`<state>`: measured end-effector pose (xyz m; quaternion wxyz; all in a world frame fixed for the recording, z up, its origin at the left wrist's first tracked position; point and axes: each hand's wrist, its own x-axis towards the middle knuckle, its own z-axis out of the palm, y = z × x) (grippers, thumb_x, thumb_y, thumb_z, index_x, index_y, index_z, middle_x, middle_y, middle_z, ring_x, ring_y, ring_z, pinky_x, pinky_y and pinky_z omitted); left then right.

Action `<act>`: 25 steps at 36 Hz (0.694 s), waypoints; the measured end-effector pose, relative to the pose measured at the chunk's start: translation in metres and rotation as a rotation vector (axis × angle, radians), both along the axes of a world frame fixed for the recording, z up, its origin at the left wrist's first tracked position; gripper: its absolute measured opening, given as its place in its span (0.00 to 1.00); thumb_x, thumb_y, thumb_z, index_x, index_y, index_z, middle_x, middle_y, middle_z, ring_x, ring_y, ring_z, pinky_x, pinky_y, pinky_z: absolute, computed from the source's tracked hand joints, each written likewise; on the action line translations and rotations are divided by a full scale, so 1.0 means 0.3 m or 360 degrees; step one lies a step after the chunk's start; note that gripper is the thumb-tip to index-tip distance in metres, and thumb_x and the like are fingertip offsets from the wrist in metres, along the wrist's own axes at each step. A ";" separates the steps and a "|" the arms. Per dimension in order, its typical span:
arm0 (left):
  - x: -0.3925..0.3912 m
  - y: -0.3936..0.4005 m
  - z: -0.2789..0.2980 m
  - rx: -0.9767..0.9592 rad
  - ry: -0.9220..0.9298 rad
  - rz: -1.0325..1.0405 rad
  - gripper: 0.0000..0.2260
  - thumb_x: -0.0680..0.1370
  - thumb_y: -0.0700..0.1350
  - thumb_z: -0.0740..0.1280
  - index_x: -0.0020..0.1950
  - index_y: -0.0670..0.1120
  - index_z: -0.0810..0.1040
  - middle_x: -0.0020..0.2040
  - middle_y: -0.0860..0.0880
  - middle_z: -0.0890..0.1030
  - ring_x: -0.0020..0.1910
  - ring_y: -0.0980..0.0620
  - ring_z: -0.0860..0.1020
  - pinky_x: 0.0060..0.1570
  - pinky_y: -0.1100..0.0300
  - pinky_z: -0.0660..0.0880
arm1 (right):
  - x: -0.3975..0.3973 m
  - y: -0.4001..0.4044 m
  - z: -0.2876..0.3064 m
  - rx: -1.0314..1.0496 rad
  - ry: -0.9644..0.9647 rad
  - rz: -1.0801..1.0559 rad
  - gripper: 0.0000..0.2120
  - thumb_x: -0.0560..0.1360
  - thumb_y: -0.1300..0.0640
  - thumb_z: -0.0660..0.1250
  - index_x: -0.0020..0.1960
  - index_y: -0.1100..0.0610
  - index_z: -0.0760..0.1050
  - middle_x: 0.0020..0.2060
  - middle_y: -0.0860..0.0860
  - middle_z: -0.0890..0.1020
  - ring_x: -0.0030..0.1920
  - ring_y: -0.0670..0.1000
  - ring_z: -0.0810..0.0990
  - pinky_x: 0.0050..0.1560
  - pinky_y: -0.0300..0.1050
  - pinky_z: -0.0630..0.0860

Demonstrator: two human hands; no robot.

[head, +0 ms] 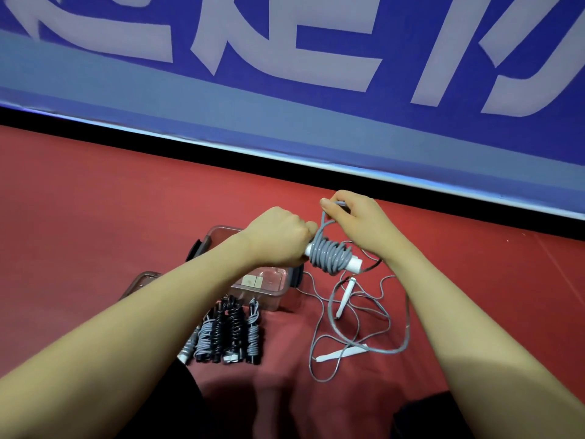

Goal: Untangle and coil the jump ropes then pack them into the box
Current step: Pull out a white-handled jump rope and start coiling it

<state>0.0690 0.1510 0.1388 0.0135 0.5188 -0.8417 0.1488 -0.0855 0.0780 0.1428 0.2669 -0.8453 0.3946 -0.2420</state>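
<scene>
Two hands working one rope, head view only. Gripping with the left hand [280,237], fingers curled round the white handles [354,264] just beside the grey coil [327,253]. Pinching the rope's free run between thumb and fingers of the right hand [354,217], just above the coil. Probably best keeping that run taut and laying each turn snug against the last, feeding slack slowly from the loose tangle [357,324] below the grip. Waiting beneath the left wrist: box [272,293], with finished bundles [228,331] just nearer.
</scene>
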 end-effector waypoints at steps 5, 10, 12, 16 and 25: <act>0.020 0.002 0.006 -0.0273 0.0590 -0.0099 0.12 0.66 0.51 0.60 0.31 0.42 0.71 0.23 0.48 0.74 0.17 0.44 0.71 0.20 0.66 0.61 | 0.000 0.003 -0.006 0.0095 -0.0234 -0.0012 0.17 0.80 0.49 0.60 0.32 0.48 0.69 0.26 0.44 0.70 0.30 0.43 0.66 0.36 0.40 0.65; -0.012 -0.008 0.050 -0.0309 0.1370 0.0296 0.10 0.72 0.46 0.69 0.43 0.40 0.74 0.34 0.40 0.79 0.33 0.36 0.75 0.31 0.55 0.67 | 0.020 -0.007 -0.013 0.0141 -0.0354 -0.0243 0.16 0.76 0.68 0.57 0.36 0.50 0.66 0.28 0.46 0.69 0.32 0.48 0.65 0.35 0.46 0.65; -0.025 -0.018 0.067 -0.0261 0.1604 0.0452 0.11 0.73 0.43 0.69 0.53 0.42 0.73 0.36 0.45 0.79 0.36 0.39 0.74 0.33 0.56 0.65 | 0.020 0.014 0.006 0.0128 -0.0296 -0.0176 0.09 0.80 0.61 0.56 0.41 0.53 0.67 0.30 0.52 0.73 0.31 0.50 0.67 0.33 0.45 0.64; -0.035 -0.041 0.063 -0.0134 0.1831 0.0580 0.14 0.73 0.38 0.64 0.56 0.47 0.66 0.36 0.49 0.77 0.33 0.48 0.74 0.32 0.55 0.65 | 0.027 0.037 0.020 0.0216 -0.0147 -0.0166 0.07 0.80 0.52 0.55 0.44 0.51 0.67 0.37 0.55 0.78 0.32 0.51 0.70 0.34 0.45 0.66; 0.017 -0.069 0.018 -0.0114 0.1733 0.0875 0.11 0.73 0.37 0.59 0.54 0.44 0.65 0.40 0.42 0.77 0.37 0.37 0.73 0.34 0.50 0.71 | 0.038 0.066 0.045 0.0556 0.0117 -0.0036 0.10 0.75 0.58 0.58 0.37 0.57 0.73 0.31 0.55 0.78 0.23 0.49 0.65 0.24 0.36 0.62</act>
